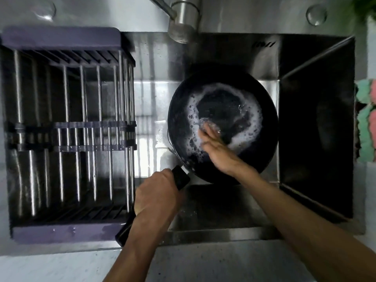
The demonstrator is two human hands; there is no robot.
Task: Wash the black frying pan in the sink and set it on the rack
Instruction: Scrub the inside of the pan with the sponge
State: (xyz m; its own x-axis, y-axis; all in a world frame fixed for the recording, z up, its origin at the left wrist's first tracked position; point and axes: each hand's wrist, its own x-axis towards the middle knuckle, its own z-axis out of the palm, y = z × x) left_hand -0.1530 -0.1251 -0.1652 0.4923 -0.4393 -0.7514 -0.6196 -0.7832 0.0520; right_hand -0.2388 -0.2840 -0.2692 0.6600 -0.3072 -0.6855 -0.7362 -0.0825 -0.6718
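The black frying pan (221, 106) sits low in the steel sink (313, 123), with a ring of white foam and water inside it. My left hand (156, 192) grips the pan's black handle (181, 178), which runs down to the sink's front edge. My right hand (215, 147) is inside the pan, its straight fingers pressing on the wet bottom; they are blurred. I see no sponge in it. The purple and steel rack (67, 127) spans the left part of the sink with nothing on it.
The faucet spout (179, 27) hangs over the sink's back edge, above the pan. Green and pink cloths (366, 121) lie on the right counter. A speckled countertop (61, 267) runs along the front.
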